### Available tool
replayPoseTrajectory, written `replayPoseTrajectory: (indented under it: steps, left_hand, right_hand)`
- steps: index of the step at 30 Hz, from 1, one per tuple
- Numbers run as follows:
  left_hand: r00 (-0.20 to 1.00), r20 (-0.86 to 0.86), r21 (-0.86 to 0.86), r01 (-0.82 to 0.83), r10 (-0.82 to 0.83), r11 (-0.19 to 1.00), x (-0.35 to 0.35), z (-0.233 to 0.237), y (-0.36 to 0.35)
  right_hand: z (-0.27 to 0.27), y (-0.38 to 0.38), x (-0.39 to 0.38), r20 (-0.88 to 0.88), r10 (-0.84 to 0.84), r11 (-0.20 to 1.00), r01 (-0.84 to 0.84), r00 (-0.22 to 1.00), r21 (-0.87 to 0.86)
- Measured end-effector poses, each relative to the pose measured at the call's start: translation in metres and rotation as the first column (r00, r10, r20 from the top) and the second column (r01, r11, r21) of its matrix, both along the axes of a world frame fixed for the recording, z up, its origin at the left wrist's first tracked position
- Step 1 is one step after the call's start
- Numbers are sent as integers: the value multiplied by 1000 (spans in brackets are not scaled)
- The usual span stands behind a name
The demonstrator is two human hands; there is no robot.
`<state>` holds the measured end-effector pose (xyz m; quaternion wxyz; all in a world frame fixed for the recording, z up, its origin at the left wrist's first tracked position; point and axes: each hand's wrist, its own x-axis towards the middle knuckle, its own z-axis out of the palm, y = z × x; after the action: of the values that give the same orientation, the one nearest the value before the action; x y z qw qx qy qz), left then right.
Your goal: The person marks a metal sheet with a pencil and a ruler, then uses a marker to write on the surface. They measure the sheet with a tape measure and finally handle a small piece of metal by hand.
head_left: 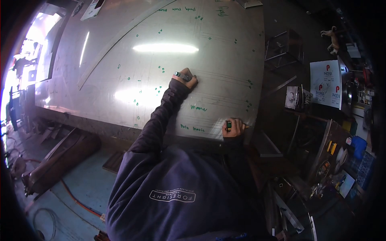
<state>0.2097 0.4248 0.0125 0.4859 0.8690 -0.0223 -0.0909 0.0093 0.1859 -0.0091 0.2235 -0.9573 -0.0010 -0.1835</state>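
My left hand is closed around a marker with a dark barrel and rests on a large shiny metal sheet. Its tip is hidden by the fingers. Lower right, near the sheet's right edge, my right hand lies with curled fingers around a small green piece, which looks like a marker cap. Thin ruled lines, small green marks and green handwriting cover parts of the sheet.
A long thin metal strip lies across the sheet's left side. To the right are a metal frame stand, a printed board and a cluttered rack. A brown cylinder and an orange hose lie lower left.
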Motion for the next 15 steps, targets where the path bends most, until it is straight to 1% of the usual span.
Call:
replayPoseTrajectory:
  steps: [2,3,5,6,8,9,11,12,14,15]
  left_hand:
    - [999,7,-64,-49,50,997,2,-8,-4]
    - [999,8,-68,-47,47,997,2,-9,-5]
    - [1000,15,-64,15,-14,998,2,-10,-5]
    - [1000,18,-64,16,-15,998,3,-9,-7]
    - [998,-64,-134,-15,7,991,5,-5,-14]
    - [998,-65,-135,-13,4,991,4,-2,-19]
    - [999,-28,-46,40,-42,998,3,5,-28]
    - [999,-28,-48,46,-47,998,3,7,-32]
    - [1000,2,-41,-7,7,999,1,8,-38]
    - [1000,0,-42,-1,1,999,1,7,-39]
  right_hand:
    - [0,0,1,6,-6,1000,6,1000,-5]
    - [0,-1,1,12,1,1000,-1,1000,-13]
    - [-1,-2,0,20,8,1000,-8,1000,-21]
    - [-2,-2,0,18,4,1000,-4,1000,-22]
    - [-2,-2,-1,16,-4,1000,4,1000,-23]
    - [-1,-2,-1,8,-3,1000,3,1000,-17]
    - [-1,-1,0,2,-5,1000,5,1000,-12]
    - [-3,-1,0,21,-2,1000,2,1000,-3]
    - [-2,-1,0,39,-8,1000,7,999,6]
    - [1,-1,0,13,-5,1000,5,1000,12]
